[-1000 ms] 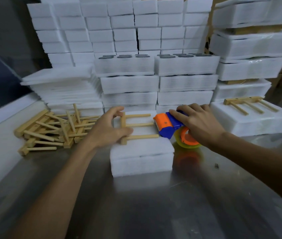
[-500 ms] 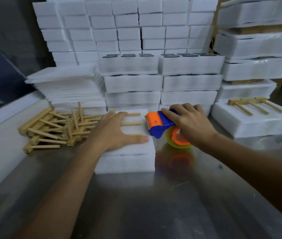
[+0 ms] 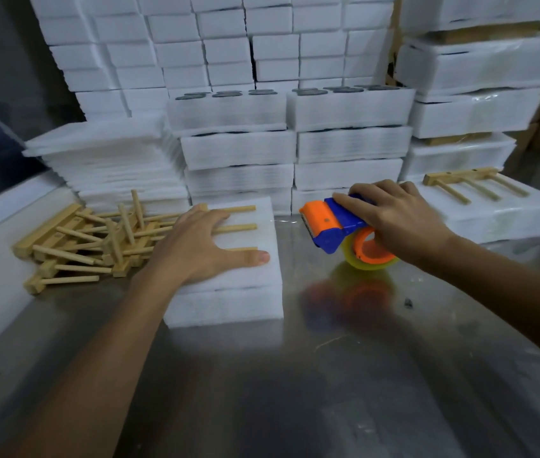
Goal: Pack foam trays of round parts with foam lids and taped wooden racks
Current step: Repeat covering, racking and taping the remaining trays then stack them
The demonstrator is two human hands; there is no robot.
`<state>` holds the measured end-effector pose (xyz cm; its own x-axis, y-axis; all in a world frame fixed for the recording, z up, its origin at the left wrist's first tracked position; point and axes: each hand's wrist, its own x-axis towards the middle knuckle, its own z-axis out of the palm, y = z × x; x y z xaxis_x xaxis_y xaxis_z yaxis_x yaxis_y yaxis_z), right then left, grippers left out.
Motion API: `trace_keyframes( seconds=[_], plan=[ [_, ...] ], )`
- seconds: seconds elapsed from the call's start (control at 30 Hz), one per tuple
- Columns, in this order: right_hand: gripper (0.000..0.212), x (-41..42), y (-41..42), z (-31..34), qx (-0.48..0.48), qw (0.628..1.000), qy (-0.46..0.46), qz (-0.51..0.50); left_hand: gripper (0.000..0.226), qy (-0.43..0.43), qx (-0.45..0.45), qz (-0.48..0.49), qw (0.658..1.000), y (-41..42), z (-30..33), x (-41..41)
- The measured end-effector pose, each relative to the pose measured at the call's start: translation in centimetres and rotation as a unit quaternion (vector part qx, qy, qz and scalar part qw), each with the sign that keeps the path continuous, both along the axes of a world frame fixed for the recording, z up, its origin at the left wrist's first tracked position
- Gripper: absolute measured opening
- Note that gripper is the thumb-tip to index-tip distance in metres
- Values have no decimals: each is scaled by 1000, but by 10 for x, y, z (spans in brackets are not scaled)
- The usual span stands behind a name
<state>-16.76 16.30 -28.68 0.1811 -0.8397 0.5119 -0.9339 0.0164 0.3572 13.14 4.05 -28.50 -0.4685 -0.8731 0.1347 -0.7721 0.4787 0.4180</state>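
Two hands work at a shiny tabletop (image 3: 328, 375) with foam and tape.

Tall stacks of foam trays (image 3: 291, 110) fill the far edge. A covered foam tray (image 3: 225, 292) sits mid-tabletop. The left hand (image 3: 196, 249) lies flat, fingers spread, pressing a wooden rack (image 3: 239, 228) onto it. The right hand (image 3: 394, 216) curls around the tape dispenser (image 3: 334, 229) just beside the tray. Loose racks (image 3: 87, 242) pile at the left edge.

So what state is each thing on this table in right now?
Foam tray: lidded, on the table.
Rack: flat on the lid, untaped.
Left hand: flat, pressing the rack.
Right hand: gripping the tape gun.
Tape gun: beside the tray.
Rack pile: loose, jumbled.
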Motion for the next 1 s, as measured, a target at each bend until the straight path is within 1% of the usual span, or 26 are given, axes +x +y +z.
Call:
trace_keyframes(
  seconds=[0.17,0.4,0.53,0.73,0.9,1.0],
  plan=[
    [80,-2,-2,3,7,1000,-9,7,131,-3,-12,-7,1000,-1,-1,1],
    [87,-6,1,7,42,996,-83,0,131,3,-11,-9,1000,-2,0,2],
    [89,-7,-1,10,61,992,-107,-3,133,-2,-8,-6,1000,0,1,2],
    [84,-14,5,7,51,998,-46,-10,132,-2,-7,-4,1000,1,1,1],
    [82,-5,-1,6,82,994,35,-62,133,-9,-9,-8,1000,-1,1,1],
    [75,5,-4,9,100,988,92,-77,134,-6,-6,-7,1000,-1,1,0]
  ],
)
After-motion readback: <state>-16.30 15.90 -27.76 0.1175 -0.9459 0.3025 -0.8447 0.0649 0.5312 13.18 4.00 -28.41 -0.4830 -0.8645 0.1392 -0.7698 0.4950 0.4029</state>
